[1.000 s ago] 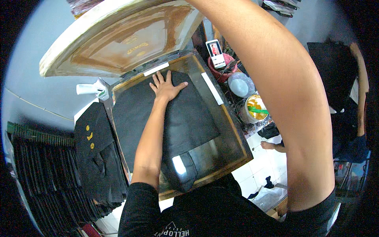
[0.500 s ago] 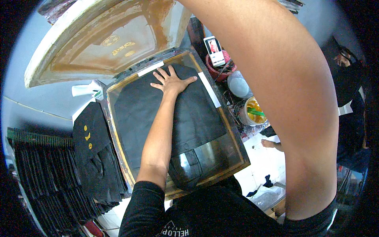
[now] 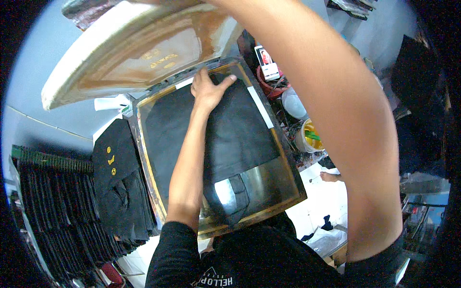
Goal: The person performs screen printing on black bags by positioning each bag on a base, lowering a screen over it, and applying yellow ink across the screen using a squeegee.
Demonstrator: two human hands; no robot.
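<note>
A flat piece of black fabric (image 3: 245, 129) lies on a glossy, wood-edged printing board (image 3: 261, 189). Its lower part tapers into a darker strip toward me. My left hand (image 3: 206, 91) rests at the fabric's far edge, thumb spread wide and fingers bent, their tips partly hidden. Above it a printing screen (image 3: 96, 67) with a pale frame and brown-stained mesh tilts up, small motifs showing in the mesh. My right arm reaches up across the right side to the top edge. Only a sliver of skin, perhaps my right hand (image 3: 163, 1), shows by the screen's upper rim; its fingers are hidden.
Printed black fabric pieces (image 3: 115, 182) are stacked left of the board, beside a rack of hanging black pieces (image 3: 57, 206). To the right stand a phone (image 3: 267, 62) on a pink pot, a white tub (image 3: 294, 103) and a bucket of yellow ink (image 3: 307, 134). Someone's bare foot (image 3: 329, 177) is beyond.
My left hand has gone from lying flat with spread fingers to bent fingers at the fabric's far edge. The screen appears slightly shifted, and the whole view has moved a little.
</note>
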